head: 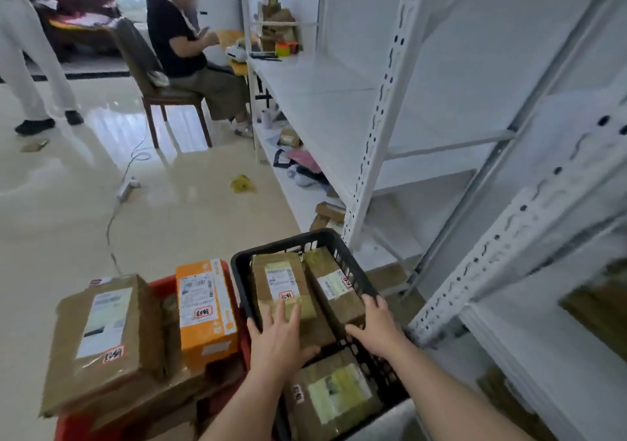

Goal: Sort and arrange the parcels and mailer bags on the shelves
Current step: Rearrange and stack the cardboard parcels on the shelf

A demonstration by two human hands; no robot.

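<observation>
Both hands are reaching into a black plastic lattice crate (353, 272). The left hand (276, 333) is lying with fingers spread and nearly straight on a brown cardboard parcel with a white label (281, 286). The right hand (375, 325) is resting, fingers extended, on the near end of a second brown taped parcel (330, 281) beside it. Left of the left hand, an orange cardboard box (205, 308) is standing in a red crate (159, 284). Right of the right hand, white metal shelves (383, 108) are rising.

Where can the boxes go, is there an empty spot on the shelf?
The white shelf board is bare between the tape rolls and the near upright post. The black basket is packed full, and the red crate too.
</observation>
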